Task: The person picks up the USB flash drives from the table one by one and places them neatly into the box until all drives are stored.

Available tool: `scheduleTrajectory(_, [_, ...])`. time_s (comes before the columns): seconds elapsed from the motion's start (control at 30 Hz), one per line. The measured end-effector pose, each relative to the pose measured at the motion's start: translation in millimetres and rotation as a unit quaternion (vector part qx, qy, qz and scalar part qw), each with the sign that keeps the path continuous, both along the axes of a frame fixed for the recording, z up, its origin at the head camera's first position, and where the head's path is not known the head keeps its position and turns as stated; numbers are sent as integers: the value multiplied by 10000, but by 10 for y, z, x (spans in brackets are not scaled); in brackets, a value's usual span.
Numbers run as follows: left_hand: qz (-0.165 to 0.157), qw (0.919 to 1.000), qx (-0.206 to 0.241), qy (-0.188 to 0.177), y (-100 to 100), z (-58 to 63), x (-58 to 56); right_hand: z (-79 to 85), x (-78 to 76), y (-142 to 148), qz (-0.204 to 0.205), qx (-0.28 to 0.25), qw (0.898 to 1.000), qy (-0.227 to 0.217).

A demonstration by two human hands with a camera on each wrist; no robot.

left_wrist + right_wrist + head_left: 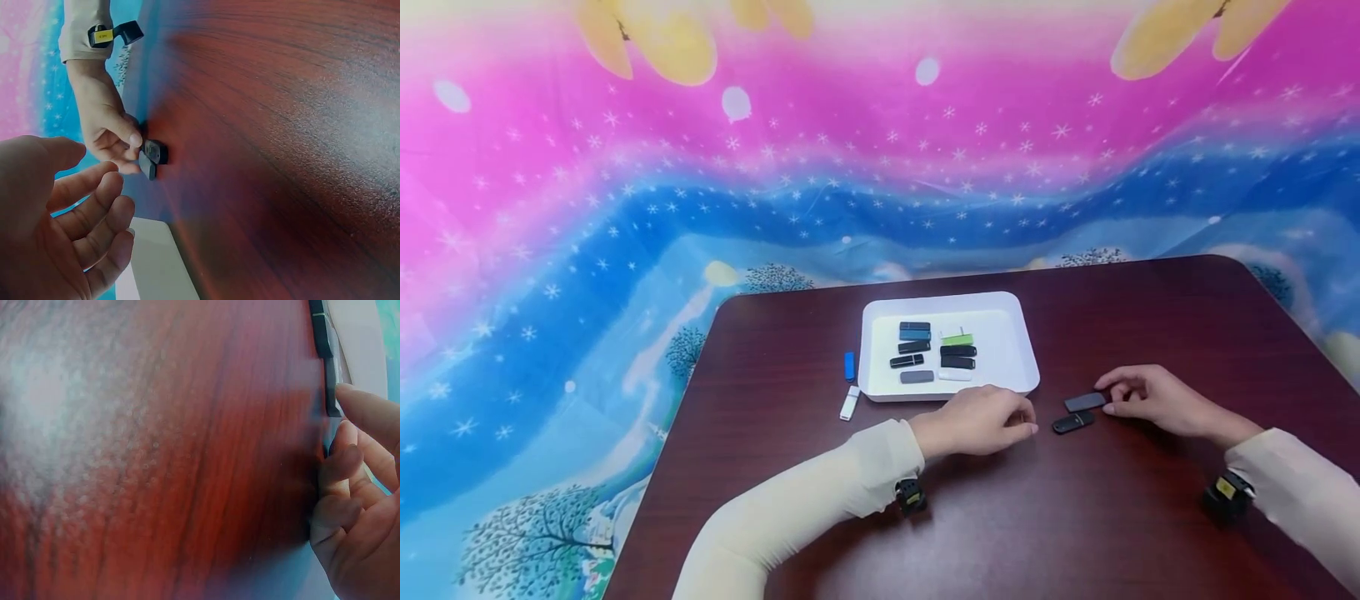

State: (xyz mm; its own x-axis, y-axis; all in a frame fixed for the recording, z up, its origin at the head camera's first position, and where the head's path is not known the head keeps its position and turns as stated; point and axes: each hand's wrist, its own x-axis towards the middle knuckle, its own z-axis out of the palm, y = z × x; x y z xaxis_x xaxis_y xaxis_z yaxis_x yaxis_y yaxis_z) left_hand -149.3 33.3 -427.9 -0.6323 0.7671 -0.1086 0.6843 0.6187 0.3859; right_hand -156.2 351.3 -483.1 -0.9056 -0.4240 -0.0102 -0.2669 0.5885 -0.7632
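Two USB sticks lie together on the table, right of the tray: a dark grey one and, just in front of it, a black one. My right hand pinches the right end of the grey stick between thumb and forefinger, the other fingers curled under. In the right wrist view, a fingertip meets the end of a dark stick. Over the tray's front edge, my left hand hovers with loosely bent fingers. Its palm and separated fingers show nothing held in the left wrist view.
A white tray holds two columns of USB sticks, including a green one, a grey one and several black ones. Left of it lie a blue stick and a white stick. A printed cloth hangs behind the dark wooden table.
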Motion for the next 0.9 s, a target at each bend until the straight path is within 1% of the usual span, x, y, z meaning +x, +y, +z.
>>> scheduleTrajectory(0.13, [6, 10000, 9, 13, 12, -38, -4, -29, -13, 1, -6, -38, 10000, 43])
scheduleTrajectory(0.33, [-125, 9999, -90, 30, 37, -117, 19, -45, -14, -8, 8, -102, 9999, 47])
scheduleTrajectory(0.53, [-92, 9999, -133, 53, 49, -166, 35, -29, -16, -37, 36, -115, 9999, 41])
scheduleTrajectory(0.9, [-104, 9998, -181, 78, 57, -217, 35, -55, -25, -54, -81, 178, 9997, 160])
